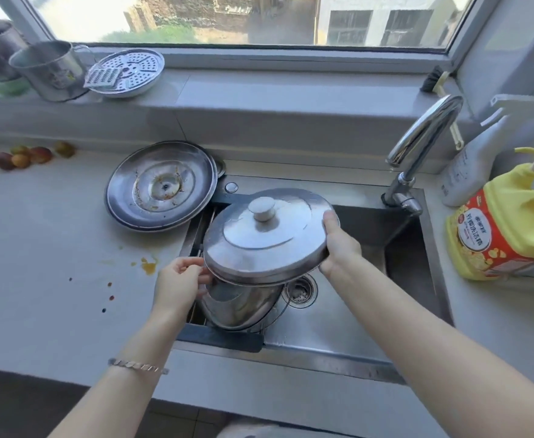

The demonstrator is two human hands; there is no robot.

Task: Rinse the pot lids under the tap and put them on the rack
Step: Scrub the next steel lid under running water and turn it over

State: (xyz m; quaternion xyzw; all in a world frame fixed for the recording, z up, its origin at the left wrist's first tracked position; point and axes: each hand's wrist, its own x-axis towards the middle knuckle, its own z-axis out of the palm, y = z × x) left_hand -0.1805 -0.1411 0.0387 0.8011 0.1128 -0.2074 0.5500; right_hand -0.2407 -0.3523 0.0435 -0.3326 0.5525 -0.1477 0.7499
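A round steel pot lid (pixel 269 245) with a knob on top is held knob-up over the left half of the sink. My right hand (pixel 338 245) grips its right rim, thumb on top. My left hand (pixel 180 282) holds its lower left rim with curled fingers. Under it a second steel lid or pot (pixel 243 308) lies on the rack (pixel 201 229) set in the sink's left side. A larger lid (pixel 161 184), underside up and stained, rests on the counter at the sink's back left corner. The tap (pixel 423 143) stands at the back right; no water is visible.
The sink (pixel 348 317) has a drain strainer (pixel 300 292) at its middle. A yellow detergent jug (pixel 509 226) and a white bottle (pixel 471 165) stand to the right. Small fruits (pixel 22 156) and orange spots lie on the left counter. A steel mug (pixel 51 69) and steamer plate (pixel 130 72) sit on the windowsill.
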